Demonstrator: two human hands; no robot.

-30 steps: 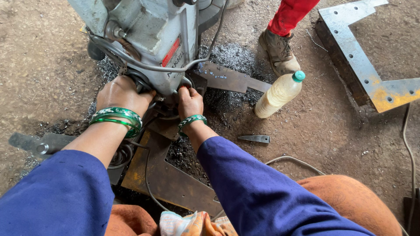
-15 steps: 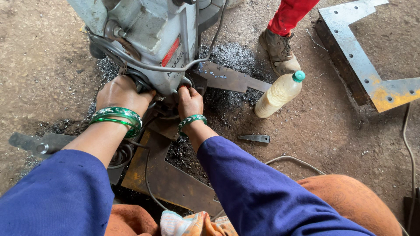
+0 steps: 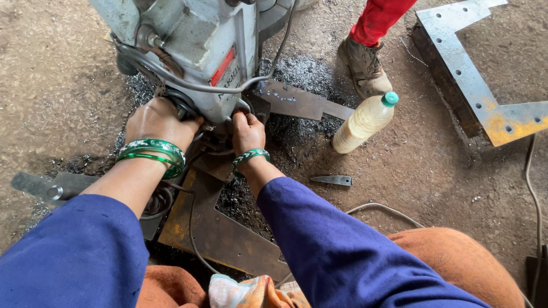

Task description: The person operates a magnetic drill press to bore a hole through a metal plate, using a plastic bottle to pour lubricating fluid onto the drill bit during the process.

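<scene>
Both hands — left hand [image 3: 160, 121], right hand [image 3: 248, 131] — grip the grey drill machine's [image 3: 200, 51] base, bottle [image 3: 363, 122] well apart.

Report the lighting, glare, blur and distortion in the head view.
Head view: soft, even daylight with only faint shadows; mild glare on the angled steel plate at upper right; the grey machine, left hand and right hand are sharp, with no motion blur; the blue sleeves at the bottom edge look oversized, a wide-angle effect; the machine's top is cut off by the frame.
</scene>
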